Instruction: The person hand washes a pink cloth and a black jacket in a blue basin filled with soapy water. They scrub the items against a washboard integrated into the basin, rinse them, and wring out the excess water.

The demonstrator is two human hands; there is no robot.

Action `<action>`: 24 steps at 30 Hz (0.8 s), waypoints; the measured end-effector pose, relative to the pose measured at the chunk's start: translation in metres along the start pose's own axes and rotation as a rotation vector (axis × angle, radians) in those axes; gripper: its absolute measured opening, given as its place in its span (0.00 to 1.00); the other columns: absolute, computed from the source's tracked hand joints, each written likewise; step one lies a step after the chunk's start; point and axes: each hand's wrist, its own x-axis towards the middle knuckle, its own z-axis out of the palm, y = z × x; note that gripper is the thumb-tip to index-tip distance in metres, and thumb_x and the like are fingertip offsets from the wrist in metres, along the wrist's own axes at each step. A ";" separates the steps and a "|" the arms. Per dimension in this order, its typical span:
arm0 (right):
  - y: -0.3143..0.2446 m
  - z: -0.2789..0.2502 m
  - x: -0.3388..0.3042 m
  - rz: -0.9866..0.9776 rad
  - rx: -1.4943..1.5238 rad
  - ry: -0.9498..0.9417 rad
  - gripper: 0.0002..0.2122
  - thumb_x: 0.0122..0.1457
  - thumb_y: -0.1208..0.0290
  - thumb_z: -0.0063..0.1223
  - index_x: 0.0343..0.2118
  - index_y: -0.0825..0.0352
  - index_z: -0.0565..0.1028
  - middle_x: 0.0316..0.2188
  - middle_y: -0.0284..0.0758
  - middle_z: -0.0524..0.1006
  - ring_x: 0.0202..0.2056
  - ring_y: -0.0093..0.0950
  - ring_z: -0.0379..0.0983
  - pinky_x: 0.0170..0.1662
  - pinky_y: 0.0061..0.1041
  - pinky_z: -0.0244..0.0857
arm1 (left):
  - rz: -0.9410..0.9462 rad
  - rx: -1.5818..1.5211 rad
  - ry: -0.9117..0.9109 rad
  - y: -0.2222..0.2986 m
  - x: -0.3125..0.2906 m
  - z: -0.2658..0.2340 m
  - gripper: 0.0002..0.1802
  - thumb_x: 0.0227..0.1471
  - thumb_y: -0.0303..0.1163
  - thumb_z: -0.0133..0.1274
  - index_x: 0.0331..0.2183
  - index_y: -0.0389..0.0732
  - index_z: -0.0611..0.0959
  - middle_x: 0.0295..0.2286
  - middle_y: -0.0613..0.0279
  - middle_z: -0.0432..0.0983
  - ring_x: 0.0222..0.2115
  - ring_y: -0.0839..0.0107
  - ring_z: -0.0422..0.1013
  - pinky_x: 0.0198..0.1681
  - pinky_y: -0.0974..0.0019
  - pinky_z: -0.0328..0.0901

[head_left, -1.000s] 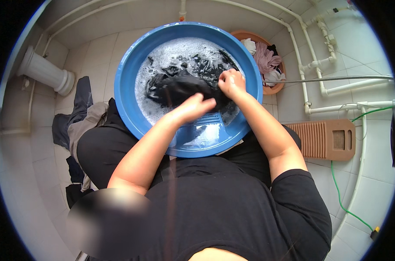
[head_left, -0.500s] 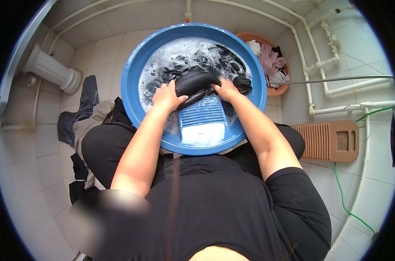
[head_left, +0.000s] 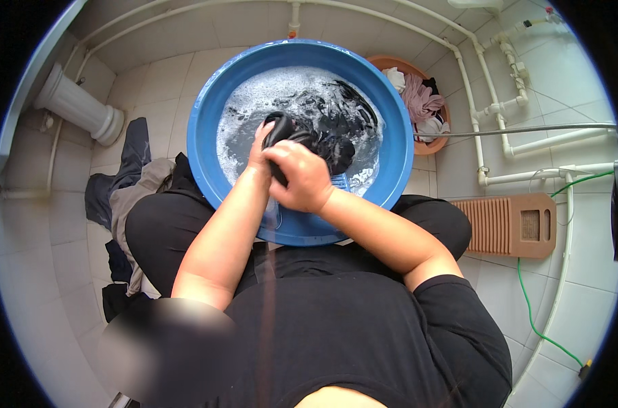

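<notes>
A big blue basin (head_left: 207, 136) full of soapy water sits on the floor between my knees. A wet black garment (head_left: 322, 139) lies bunched in the foam. My left hand (head_left: 260, 153) grips the near end of this black garment. My right hand (head_left: 301, 178) is closed over the same bunch, just in front of the left hand. A blue ribbed washboard (head_left: 341, 181) peeks out beside my right hand, mostly hidden.
A brown tub (head_left: 439, 139) with pink and white clothes stands behind the basin on the right. A wooden washboard (head_left: 506, 224) lies on the tiles at right, by white pipes (head_left: 489, 115) and a green hose (head_left: 530, 313). Dark clothes (head_left: 128, 183) are heaped at left near a white pedestal (head_left: 77, 109).
My hands were apart on the garment over the washboard; now they have come together, right over left, bunching the cloth on the near left part of the basin.
</notes>
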 end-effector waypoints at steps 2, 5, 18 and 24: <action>0.000 0.006 -0.007 0.028 -0.057 0.023 0.13 0.36 0.71 0.57 0.30 0.62 0.72 0.27 0.36 0.71 0.27 0.35 0.70 0.29 0.29 0.66 | 0.139 0.156 -0.059 -0.003 -0.032 0.044 0.20 0.54 0.46 0.41 0.39 0.40 0.75 0.35 0.56 0.74 0.36 0.63 0.71 0.43 0.60 0.66; 0.049 0.019 -0.021 0.252 -0.136 0.075 0.05 0.42 0.68 0.52 0.22 0.63 0.72 0.21 0.39 0.72 0.25 0.38 0.70 0.28 0.32 0.65 | -0.110 0.161 0.401 -0.018 -0.025 0.032 0.19 0.55 0.43 0.38 0.36 0.39 0.76 0.34 0.59 0.74 0.33 0.67 0.71 0.38 0.64 0.67; 0.086 0.002 -0.026 0.571 -0.186 0.008 0.07 0.49 0.65 0.49 0.21 0.62 0.71 0.24 0.42 0.74 0.27 0.43 0.72 0.30 0.37 0.66 | 0.067 0.250 0.227 -0.007 -0.025 0.062 0.12 0.47 0.31 0.43 0.34 0.37 0.75 0.28 0.63 0.71 0.30 0.73 0.68 0.36 0.69 0.64; 0.159 -0.076 -0.035 0.847 -0.041 -0.308 0.19 0.50 0.51 0.49 0.25 0.66 0.73 0.21 0.40 0.75 0.25 0.34 0.73 0.32 0.29 0.65 | 0.175 1.481 -0.520 0.025 -0.052 0.101 0.22 0.40 0.33 0.53 0.41 0.39 0.74 0.35 0.54 0.73 0.36 0.66 0.70 0.41 0.68 0.63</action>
